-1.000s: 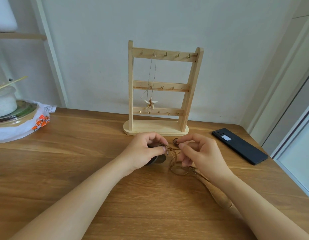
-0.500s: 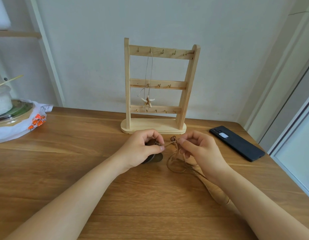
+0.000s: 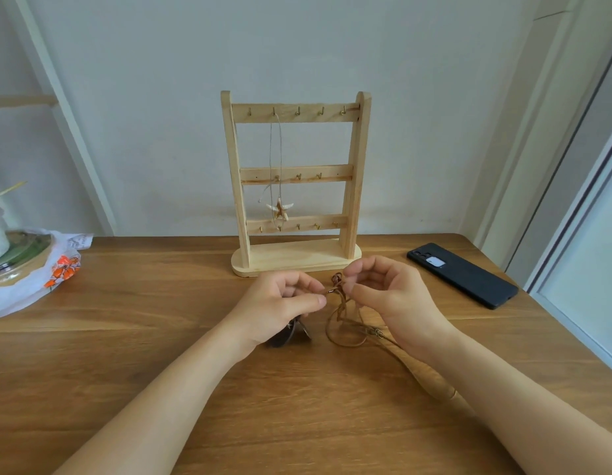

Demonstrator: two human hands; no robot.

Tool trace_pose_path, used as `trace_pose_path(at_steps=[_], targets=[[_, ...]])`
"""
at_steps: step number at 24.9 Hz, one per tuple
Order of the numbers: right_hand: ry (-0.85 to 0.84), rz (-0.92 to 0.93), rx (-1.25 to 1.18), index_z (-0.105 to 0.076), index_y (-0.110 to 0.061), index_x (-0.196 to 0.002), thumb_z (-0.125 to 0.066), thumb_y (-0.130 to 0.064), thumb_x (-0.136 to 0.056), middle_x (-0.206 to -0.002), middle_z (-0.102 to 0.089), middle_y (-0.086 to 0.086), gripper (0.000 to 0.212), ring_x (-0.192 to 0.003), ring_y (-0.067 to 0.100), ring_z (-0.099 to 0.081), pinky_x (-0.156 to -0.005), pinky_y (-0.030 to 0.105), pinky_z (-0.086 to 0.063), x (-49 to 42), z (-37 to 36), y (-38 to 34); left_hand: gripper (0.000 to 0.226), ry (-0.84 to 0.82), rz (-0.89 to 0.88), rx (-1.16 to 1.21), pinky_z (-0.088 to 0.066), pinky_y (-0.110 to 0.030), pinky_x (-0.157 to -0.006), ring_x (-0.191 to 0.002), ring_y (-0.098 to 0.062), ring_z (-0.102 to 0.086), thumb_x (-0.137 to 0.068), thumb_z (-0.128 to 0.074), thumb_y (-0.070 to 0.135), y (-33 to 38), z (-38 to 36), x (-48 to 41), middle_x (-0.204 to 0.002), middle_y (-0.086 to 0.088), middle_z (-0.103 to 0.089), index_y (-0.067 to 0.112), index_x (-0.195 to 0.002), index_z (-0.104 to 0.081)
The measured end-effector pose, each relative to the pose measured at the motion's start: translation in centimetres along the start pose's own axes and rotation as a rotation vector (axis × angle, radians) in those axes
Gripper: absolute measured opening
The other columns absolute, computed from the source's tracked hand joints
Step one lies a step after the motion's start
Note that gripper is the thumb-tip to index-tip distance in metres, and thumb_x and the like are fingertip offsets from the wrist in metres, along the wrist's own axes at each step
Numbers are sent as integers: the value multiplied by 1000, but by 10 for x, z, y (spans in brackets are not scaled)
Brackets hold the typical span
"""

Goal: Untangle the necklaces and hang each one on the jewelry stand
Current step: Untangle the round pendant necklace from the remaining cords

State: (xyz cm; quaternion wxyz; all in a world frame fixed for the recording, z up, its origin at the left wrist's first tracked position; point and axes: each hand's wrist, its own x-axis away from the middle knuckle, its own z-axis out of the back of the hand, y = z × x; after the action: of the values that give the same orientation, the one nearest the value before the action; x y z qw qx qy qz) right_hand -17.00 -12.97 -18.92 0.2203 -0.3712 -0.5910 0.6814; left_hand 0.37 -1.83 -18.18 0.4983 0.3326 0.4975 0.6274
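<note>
Closest to me, under my right forearm, lies a long wooden piece [image 3: 434,385], a pendant I think, with its strand running up toward my right wrist. Under the heel of my left hand [image 3: 284,303] a dark pendant [image 3: 286,337] rests on the table [image 3: 160,337], so its weight does not drag on what I am working. Between my hands the brown cord [image 3: 339,313] falls in a slack loop onto the wood.

My left thumb and forefinger pinch the cord near a small metal end. My right hand [image 3: 390,299] pinches the knot [image 3: 337,280] with thumb and forefinger, and its other fingers are curled loosely clear. I judge I hold the two points close together and just above the table so the tangle stays slack enough to tease apart.

Just beyond my fingertips stands the jewelry stand [image 3: 357,166], with the starfish necklace [image 3: 279,210] already hanging from a top hook; the other hooks beside it are free. There is open wood on either side of my hands. A phone [image 3: 462,274] lies off to the right of my right hand near the table's edge, and a plastic bag [image 3: 57,269] sits well to the left of my left. The wall [image 3: 297,46] closes in right behind the stand, so lifting upward looks the easier path.
</note>
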Motion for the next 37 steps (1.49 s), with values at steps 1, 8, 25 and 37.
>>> trace_pose_path(at_steps=[1, 8, 25, 37], targets=[[-19, 18, 29, -70, -6, -98, -72, 6, -86, -87, -71, 8, 17, -82, 19, -64, -73, 29, -55, 1, 0, -1, 7, 16, -22, -25, -48, -12, -67, -69, -6, -60, -88, -74, 16, 0, -1, 0, -70, -4, -69, 14, -95, -76], [-87, 23, 87, -71, -6, -101, -71, 2, -88, -89, -72, 6, 15, -80, 18, -65, -78, 28, -56, 4, -2, -4, 10, 73, -101, -47, -50, -17, -75, -76, -7, -65, -93, -69, 20, -1, -5, 1, -73, 9, -71, 21, -86, -76], [-92, 19, 124, -72, -5, -87, -72, -10, -91, -74, -69, 3, 6, -68, 13, -60, -68, 27, -50, 7, -5, -8, 7, 164, -151, 128, -47, -17, -65, -66, -8, -56, -94, -66, 15, 1, -11, 2, -66, 10, -62, 15, -90, -72], [-129, -209, -240, -60, -9, -91, -54, -3, -100, -84, -69, 8, 12, -72, 15, -58, -66, 29, -44, 2, -7, -11, 7, 82, -97, -37, -48, -24, -75, -79, -20, -59, -86, -77, 19, -2, -5, -2, -89, -31, -64, 26, -84, -79]])
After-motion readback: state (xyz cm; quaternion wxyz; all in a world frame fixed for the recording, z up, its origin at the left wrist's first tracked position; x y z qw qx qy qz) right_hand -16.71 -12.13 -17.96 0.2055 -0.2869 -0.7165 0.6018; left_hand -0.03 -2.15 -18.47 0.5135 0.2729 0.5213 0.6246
